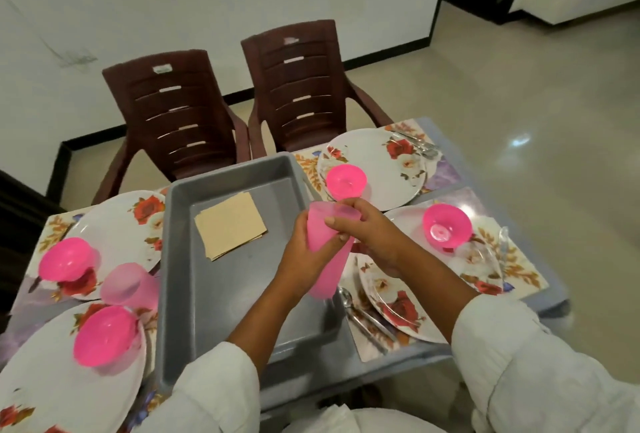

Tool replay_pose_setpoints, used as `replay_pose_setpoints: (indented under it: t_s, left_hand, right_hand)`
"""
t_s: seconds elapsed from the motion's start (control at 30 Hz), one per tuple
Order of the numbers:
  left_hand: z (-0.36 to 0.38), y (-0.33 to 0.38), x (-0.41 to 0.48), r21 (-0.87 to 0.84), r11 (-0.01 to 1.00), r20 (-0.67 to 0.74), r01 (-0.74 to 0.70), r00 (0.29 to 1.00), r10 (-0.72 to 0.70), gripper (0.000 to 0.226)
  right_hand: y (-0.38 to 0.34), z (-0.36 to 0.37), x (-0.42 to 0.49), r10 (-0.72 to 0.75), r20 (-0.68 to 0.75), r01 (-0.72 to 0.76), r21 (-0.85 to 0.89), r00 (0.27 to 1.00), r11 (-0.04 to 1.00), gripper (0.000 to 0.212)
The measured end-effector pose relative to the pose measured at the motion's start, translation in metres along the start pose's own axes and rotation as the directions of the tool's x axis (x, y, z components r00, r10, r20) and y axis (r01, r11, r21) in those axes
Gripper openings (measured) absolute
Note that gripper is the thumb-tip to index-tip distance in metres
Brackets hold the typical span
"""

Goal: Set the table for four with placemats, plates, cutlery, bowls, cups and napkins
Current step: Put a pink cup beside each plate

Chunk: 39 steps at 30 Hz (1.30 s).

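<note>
Left hand [304, 256], right hand [372, 235] fingers grasping pink cups [322, 280], possibly nested; tabletop [415, 353] carrying tray [242, 294], floral plates [381, 169]; chairs [173, 113] standing beyond.

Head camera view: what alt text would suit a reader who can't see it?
A person's left hand and right hand grip stacked translucent pink plastic cups at the edge of a grey plastic tray holding beige napkins. White floral plates with pink plastic bowls surround it.

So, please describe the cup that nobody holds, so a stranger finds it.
Start at the grey tray mid-table. By its left wall, between the two left plates, sits the cup. It is pale and see-through, unlike the bright pink bowls beside it.
</note>
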<state>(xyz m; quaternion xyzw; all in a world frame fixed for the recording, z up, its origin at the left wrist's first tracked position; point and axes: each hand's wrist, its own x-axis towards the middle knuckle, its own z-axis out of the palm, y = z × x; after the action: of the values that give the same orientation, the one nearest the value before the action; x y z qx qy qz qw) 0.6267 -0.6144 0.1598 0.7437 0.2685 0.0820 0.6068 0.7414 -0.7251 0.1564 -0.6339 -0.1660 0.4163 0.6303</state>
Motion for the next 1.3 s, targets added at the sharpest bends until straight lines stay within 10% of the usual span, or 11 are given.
replay_pose_setpoints:
  t_s: [0.43, 0.6, 1.03, 1.3]
  left_hand:
    - [0.026, 0.008, 0.016, -0.185, 0.983, 0.207, 0.013, 0.978, 0.026, 0.061]
    - [0.04, 0.01, 0.018, -0.193, 0.981, 0.28, 0.026, 0.96, 0.029, 0.062]
    - [0.128, 0.016, 0.058, 0.011, 1.0, 0.061, -0.005, 0.998, 0.004, 0.069]
    - [0.189, 0.023, 0.074, -0.01, 0.998, -0.14, 0.068, 0.988, -0.069, 0.085]
  right_hand:
    - [-0.011, -0.021, -0.03, -0.043, -0.119, 0.059, 0.137, 0.992, 0.989, 0.04]
    - [-0.026, -0.048, -0.031, -0.047, -0.088, 0.059, 0.146, 0.995, 0.988, 0.065]
    - [-0.042, -0.205, 0.007, -0.008, -0.359, 0.103, 0.247, 0.933, 0.964, 0.049]
    - [-0.027, -0.322, 0.058, -0.096, -0.48, -0.036, -0.258, 0.872, 0.965, 0.072]
